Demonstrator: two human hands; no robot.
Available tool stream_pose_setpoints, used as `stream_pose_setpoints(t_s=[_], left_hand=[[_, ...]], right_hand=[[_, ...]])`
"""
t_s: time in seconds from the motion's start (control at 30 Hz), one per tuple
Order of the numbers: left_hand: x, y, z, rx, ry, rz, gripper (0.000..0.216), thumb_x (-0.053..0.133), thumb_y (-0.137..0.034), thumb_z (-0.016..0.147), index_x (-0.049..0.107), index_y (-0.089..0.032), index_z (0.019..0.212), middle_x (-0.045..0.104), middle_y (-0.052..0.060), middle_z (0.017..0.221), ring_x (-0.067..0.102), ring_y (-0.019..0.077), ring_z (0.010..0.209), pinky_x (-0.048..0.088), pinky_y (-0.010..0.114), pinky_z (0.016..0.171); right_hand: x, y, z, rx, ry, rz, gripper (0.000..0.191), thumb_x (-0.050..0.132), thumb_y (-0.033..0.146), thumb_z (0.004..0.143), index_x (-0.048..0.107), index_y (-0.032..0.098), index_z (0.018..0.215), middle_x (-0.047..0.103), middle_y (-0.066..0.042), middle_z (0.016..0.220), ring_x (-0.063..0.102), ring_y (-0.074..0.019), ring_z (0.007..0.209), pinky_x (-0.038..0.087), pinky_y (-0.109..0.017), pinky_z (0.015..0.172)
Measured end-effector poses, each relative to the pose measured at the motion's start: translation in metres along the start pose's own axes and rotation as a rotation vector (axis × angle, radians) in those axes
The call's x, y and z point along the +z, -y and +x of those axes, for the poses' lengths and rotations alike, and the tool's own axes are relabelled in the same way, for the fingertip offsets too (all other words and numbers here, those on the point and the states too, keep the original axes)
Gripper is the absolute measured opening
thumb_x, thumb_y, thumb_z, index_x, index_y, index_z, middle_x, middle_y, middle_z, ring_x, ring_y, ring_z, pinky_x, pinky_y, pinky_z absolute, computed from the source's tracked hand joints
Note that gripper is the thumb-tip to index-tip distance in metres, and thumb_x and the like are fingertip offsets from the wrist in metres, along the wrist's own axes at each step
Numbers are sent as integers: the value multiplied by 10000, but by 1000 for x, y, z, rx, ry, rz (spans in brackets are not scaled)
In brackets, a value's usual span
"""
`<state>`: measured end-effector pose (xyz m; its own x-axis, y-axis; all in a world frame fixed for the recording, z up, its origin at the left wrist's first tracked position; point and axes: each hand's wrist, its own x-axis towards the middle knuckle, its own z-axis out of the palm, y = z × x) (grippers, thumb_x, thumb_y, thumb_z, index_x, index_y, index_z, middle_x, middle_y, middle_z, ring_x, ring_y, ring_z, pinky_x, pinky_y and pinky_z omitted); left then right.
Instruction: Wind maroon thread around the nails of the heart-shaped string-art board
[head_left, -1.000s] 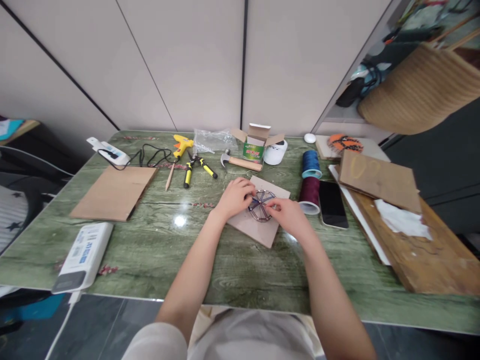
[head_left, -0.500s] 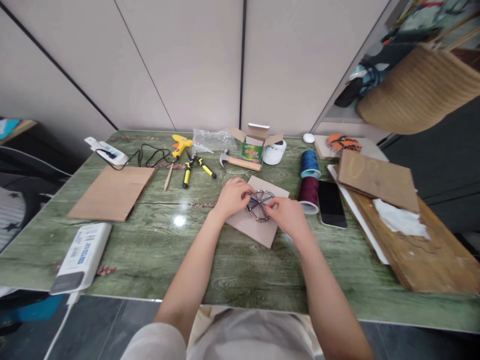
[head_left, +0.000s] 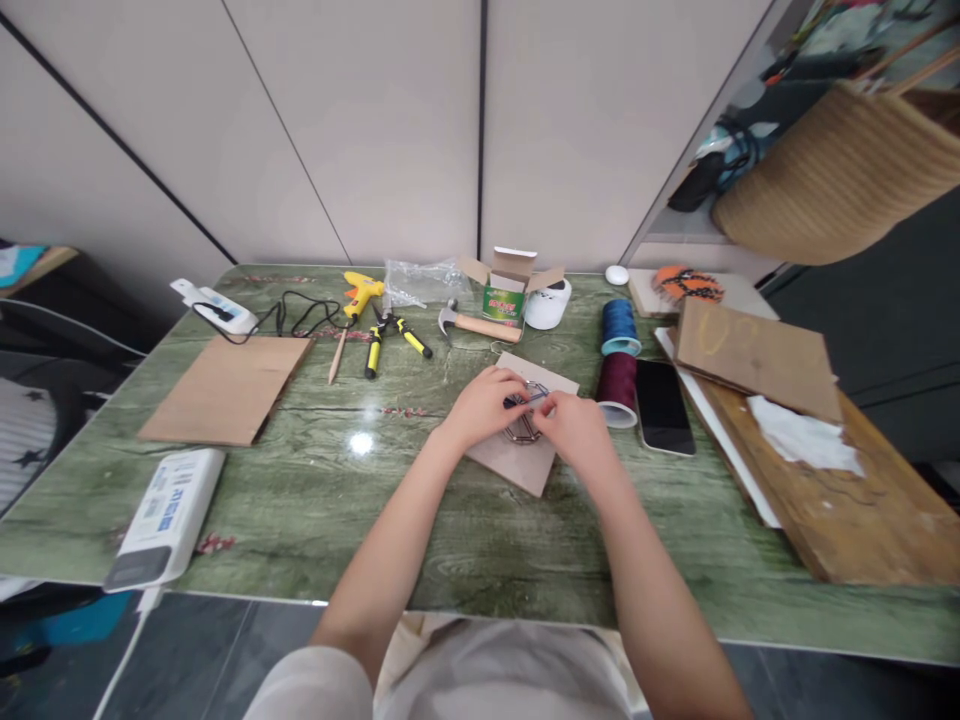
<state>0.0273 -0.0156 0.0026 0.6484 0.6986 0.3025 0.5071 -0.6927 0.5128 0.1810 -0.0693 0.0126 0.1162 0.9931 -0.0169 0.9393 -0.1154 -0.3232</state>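
Observation:
A light square board (head_left: 511, 467) lies turned at an angle on the table, bearing a ring of nails (head_left: 523, 435) with strands strung across it like spokes. Over the ring's upper left, my left hand (head_left: 487, 408) is closed, thumb and fingers pinching a dark bluish thread (head_left: 537, 397). My right hand (head_left: 579, 428) pinches at the right side of the ring, its fingertips close to the left ones and on the same thread. Both hands cover much of the ring, so the exact path of the thread is hidden.
Behind the board lie a claw hammer (head_left: 484, 325), yellow-handled pliers (head_left: 373, 352), a glue gun (head_left: 363, 292) and an open green box (head_left: 502, 303). To the right are a maroon thread spool (head_left: 618, 382), a blue spool (head_left: 619, 325), a phone (head_left: 665, 408) and stacked boards (head_left: 885, 500).
My left hand has moved right across the ring, bringing its fingertips close to the right hand's. The right hand stays almost in place.

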Motion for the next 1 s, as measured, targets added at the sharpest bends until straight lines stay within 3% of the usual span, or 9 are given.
stream_pose_setpoints(t_s=[0.23, 0.43, 0.53, 0.7, 0.8, 0.9, 1.0], left_hand=[[4, -3, 1, -44, -26, 58, 114, 581, -273, 816, 675, -211, 812, 636, 23, 967, 543, 175, 934, 437, 326, 865], [10, -1, 1, -83, -76, 90, 128, 565, -266, 827, 671, -215, 877, 641, 17, 970, 564, 164, 925, 451, 293, 825], [12, 1, 2, -103, -86, 120, 137, 532, -245, 845, 658, -205, 881, 641, 25, 944, 575, 161, 902, 454, 283, 792], [17, 9, 9, -170, -159, 88, 118, 525, -212, 847, 638, -179, 853, 638, 36, 898, 590, 155, 856, 458, 268, 763], [18, 12, 11, -177, -189, 7, 102, 543, -205, 836, 641, -176, 843, 645, 31, 880, 592, 151, 845, 463, 264, 762], [17, 11, 10, -194, -208, -76, 120, 539, -205, 841, 653, -177, 862, 659, 28, 881, 597, 146, 839, 469, 264, 764], [14, 10, 8, -189, -172, -124, 136, 546, -197, 833, 673, -183, 880, 672, 27, 904, 603, 146, 857, 474, 271, 789]], right_hand=[[3, 0, 3, 17, -57, -62, 202, 495, 315, 817, 642, 177, 810, 684, -80, 713, 629, -201, 660, 364, -267, 586], [6, 2, 8, 29, -79, 54, 218, 490, 337, 823, 647, 185, 818, 676, -67, 697, 618, -205, 653, 357, -276, 593], [6, 0, 10, 50, -124, 251, 241, 485, 358, 816, 651, 183, 798, 649, -45, 654, 596, -192, 640, 371, -279, 609], [0, -11, 12, 87, -299, 823, 339, 459, 355, 808, 598, 179, 1062, 567, 8, 601, 535, -149, 559, 410, -268, 575], [-1, -19, 15, 103, -346, 1008, 352, 447, 355, 804, 588, 180, 1076, 474, 41, 542, 481, -131, 502, 404, -261, 534], [-1, -24, 16, 127, -364, 943, 337, 460, 352, 789, 617, 182, 1034, 465, 41, 540, 453, -124, 497, 385, -259, 530], [-6, -25, 14, 115, -287, 706, 300, 473, 352, 782, 665, 188, 944, 514, 24, 543, 465, -131, 517, 359, -259, 548]])
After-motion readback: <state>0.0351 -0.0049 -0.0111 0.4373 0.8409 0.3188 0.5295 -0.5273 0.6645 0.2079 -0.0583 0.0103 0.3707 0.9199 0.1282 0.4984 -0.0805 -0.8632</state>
